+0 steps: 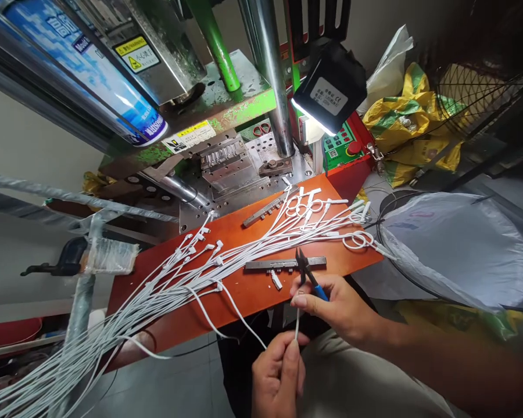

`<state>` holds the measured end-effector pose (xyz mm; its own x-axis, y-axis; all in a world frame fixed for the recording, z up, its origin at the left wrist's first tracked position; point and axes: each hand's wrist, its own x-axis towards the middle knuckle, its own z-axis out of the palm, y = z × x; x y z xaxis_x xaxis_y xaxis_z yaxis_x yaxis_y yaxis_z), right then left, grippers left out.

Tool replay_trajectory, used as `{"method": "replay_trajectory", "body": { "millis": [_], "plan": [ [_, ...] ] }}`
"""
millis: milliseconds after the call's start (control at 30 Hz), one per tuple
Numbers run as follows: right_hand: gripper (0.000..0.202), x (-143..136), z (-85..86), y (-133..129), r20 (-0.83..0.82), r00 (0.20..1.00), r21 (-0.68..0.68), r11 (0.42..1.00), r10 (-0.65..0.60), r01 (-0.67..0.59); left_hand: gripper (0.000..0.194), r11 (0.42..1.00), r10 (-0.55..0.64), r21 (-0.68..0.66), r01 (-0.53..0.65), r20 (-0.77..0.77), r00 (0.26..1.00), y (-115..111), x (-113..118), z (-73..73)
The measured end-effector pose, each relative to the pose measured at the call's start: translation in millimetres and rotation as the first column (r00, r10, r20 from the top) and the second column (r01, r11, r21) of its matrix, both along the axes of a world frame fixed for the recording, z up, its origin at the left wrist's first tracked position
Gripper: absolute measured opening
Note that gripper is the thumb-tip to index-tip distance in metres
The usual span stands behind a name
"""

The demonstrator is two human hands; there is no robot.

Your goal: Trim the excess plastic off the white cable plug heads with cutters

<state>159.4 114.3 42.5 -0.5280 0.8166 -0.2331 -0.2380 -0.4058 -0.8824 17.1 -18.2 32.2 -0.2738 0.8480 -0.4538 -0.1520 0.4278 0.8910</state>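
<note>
My left hand [281, 371] is closed on a white cable [297, 326], pinching it below its end. Just above, my right hand [331, 305] is wrapped round blue-handled cutting pliers [319, 290], whose dark jaws point up and away. Its thumb and forefinger also meet at the cable's upper end, where a small connector shows only in part. Beyond the pliers a metal strip [261, 265] with small blocks lies on the orange board [239, 295]. A loose white connector piece [276, 281] rests beside that strip. A large bundle of white cables [244, 251] runs across the board.
A press with a metal mould [224, 159] stands behind the board. A second metal strip [264, 213] lies near it. A black lamp [331, 87] shines above a green control panel [342, 145]. To the right sits a white-lined bin [457, 249]; a clamp [72, 257] stands left.
</note>
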Motion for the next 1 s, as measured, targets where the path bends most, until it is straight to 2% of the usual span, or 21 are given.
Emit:
{"method": "replay_trajectory", "body": {
  "millis": [133,200,367,567,700,800,867,933,967,1000],
  "plan": [
    [0.027,5,8.7,0,0.092,0.994,0.196,0.977,0.065,-0.082,0.059,0.999,0.014,0.035,-0.02,0.17,0.985,16,5,7.8],
    [0.028,5,10.9,-3,0.092,0.993,0.232,0.968,0.076,-0.096,0.053,0.997,0.014,0.072,-0.026,0.165,0.986,27,7,12.8],
    [0.026,5,6.6,-8,0.066,0.998,0.118,0.993,0.004,-0.012,0.05,0.992,-0.002,0.125,0.004,-0.018,1.0,38,7,22.0],
    [0.036,2,0.7,-17,0.003,0.998,-0.061,0.996,-0.067,0.067,0.052,0.992,-0.01,0.125,0.012,-0.012,1.0,29,10,19.5],
    [0.039,-2,1.3,-17,-0.008,0.998,-0.116,0.992,-0.056,0.055,0.054,0.986,0.031,0.165,-0.012,-0.112,0.993,24,13,17.0],
    [0.046,-2,1.1,-14,0.006,1.0,-0.125,0.992,-0.004,0.004,0.048,0.984,0.067,0.17,-0.048,-0.109,0.992,21,13,14.2],
    [0.055,4,0.4,-9,0.064,0.997,-0.052,0.998,0.041,-0.038,0.046,0.985,0.092,0.152,-0.079,-0.083,0.992,20,12,12.8],
    [0.065,15,0.0,-6,0.175,0.982,0.143,0.985,0.071,-0.096,0.046,0.984,0.122,0.137,-0.112,-0.066,0.99,19,10,12.3],
    [0.069,22,-0.1,-4,0.249,0.965,0.273,0.951,0.076,-0.146,0.047,0.983,0.137,0.134,-0.128,-0.061,0.989,19,8,12.3],
    [0.068,28,-0.3,-3,0.329,0.941,0.409,0.887,0.074,-0.212,0.048,0.981,0.151,0.134,-0.143,-0.055,0.987,19,7,12.3]
  ]
}}
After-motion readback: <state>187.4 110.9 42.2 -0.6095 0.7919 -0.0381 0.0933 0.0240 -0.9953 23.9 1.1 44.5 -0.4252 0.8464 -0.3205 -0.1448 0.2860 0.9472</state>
